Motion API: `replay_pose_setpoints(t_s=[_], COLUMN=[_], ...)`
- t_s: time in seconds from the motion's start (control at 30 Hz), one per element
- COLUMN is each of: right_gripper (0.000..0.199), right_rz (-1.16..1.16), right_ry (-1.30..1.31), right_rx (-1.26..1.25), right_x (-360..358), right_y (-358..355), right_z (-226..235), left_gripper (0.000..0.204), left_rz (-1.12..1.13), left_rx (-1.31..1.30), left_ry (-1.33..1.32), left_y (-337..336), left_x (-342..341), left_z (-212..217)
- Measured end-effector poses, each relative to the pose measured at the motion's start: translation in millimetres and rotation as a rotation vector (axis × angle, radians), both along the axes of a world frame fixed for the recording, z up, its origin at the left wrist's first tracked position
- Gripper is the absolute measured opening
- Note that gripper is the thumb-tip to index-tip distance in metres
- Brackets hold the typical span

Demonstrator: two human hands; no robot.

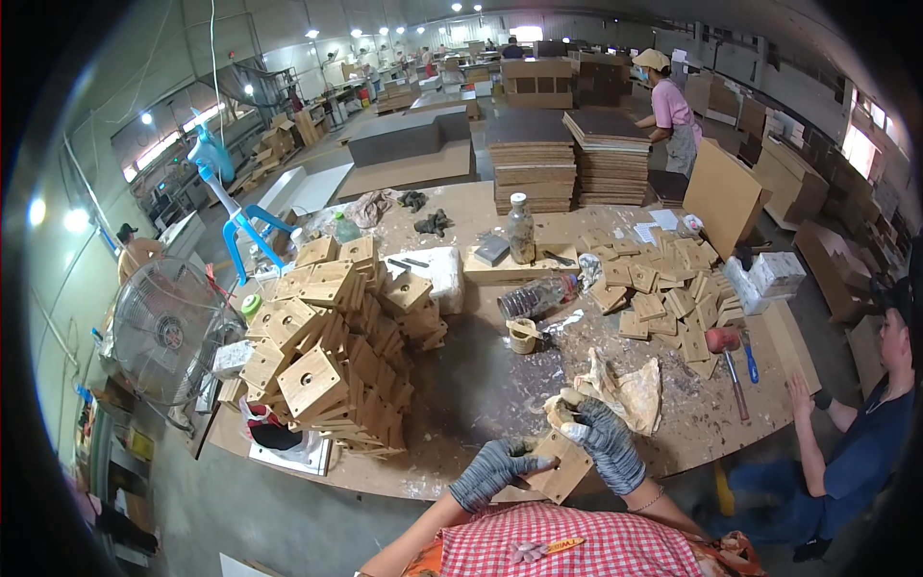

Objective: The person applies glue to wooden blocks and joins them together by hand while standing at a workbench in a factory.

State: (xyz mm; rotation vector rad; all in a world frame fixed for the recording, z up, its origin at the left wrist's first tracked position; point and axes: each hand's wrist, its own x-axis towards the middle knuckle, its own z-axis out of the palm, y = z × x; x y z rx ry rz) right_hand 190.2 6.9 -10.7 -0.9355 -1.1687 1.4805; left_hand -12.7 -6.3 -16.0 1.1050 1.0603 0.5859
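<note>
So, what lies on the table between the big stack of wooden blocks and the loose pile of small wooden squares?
In the head view, between the stack of blocks and the loose squares lie a plastic bottle on its side and a small cup.

left hand [492, 468] + right hand [608, 444] | gripping wooden block [561, 467] | over table [481, 385]

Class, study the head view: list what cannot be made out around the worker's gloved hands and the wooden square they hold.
- Wooden square, head view: its near face is partly covered by the left hand and right hand.
- Rag: what lies beneath it is hidden.
- Glass bottle: contents too small to tell.
- Stacked blocks: far side hidden by the pile itself.
</note>
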Motion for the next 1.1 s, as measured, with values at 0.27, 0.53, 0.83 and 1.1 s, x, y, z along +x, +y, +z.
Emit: replay_pose_setpoints(t_s=[0.27, 0.53, 0.83, 1.1], right_gripper=[0.046, 0.039, 0.031, 0.032], right_rz=[-0.090, 0.009, -0.063, -0.331], right_ry=[-0.021, -0.763, -0.482, -0.602], right_rx=[0.227, 0.955, 0.600, 0.502], right_x=[15, -6, -6, 17], right_y=[17, -21, -30, -10], right_z=[5, 17, -27, -4], left_gripper=[0.046, 0.045, 0.050, 0.051], left_rz=[0.293, 0.485, 0.538, 0.367], left_rx=[-0.155, -0.056, 0.011, -0.071], left_ry=[-0.431, -0.659, -0.673, -0.685], left_y=[8, 2, -1, -4], left_x=[-5, 8, 15, 9], left_z=[-11, 8, 10, 17])
